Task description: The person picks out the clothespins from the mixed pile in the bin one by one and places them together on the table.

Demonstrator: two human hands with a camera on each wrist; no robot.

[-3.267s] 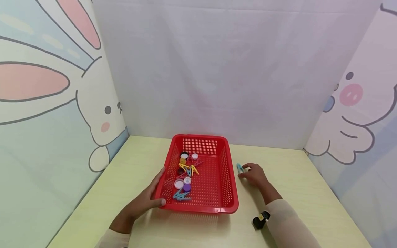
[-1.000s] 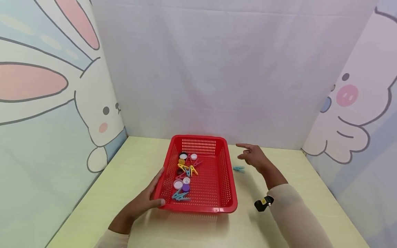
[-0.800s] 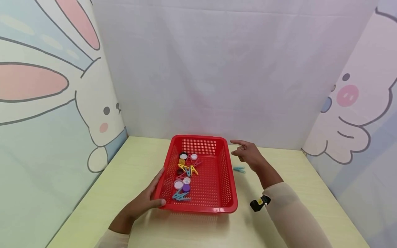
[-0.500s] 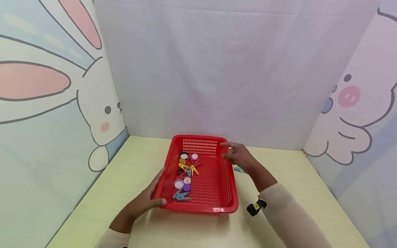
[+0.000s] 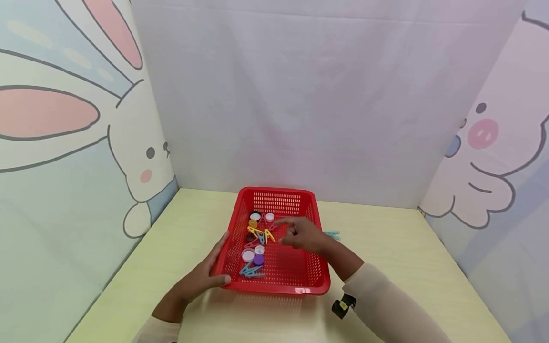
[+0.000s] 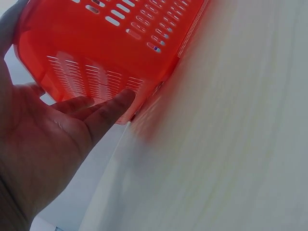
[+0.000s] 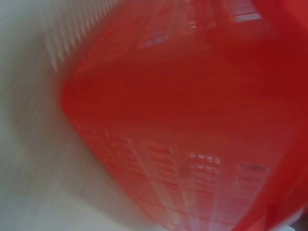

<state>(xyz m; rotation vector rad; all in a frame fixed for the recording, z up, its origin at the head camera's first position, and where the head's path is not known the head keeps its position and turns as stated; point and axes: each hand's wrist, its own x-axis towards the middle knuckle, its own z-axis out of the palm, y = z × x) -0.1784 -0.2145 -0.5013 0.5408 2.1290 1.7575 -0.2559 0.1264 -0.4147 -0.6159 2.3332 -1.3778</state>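
A red plastic basket (image 5: 283, 288) with slotted walls stands on the table, and clothespins and bottle caps lie in its left half. My left hand (image 5: 198, 282) holds its near left corner, thumb on the rim and fingers along the outer wall. My right hand (image 5: 304, 235) hovers over the basket with the index finger stretched out and nothing seen in it. Nearest to that hand are a pink clothespin (image 5: 272, 227) and a yellow clothespin (image 5: 269, 235). A light blue clothespin (image 5: 332, 235) lies on the table right of the basket, partly hidden by the rim.
White caps (image 5: 248, 256), a purple cap (image 5: 259, 260) and blue clothespins (image 5: 252, 271) lie at the basket's near left. The pale table (image 5: 386, 238) meets a grey cloth backdrop (image 5: 300, 95), with cartoon-printed panels at both sides.
My right hand has let go of the light blue clothespin on the table, risen, and swung left over the basket. The left hand and basket have stayed put.
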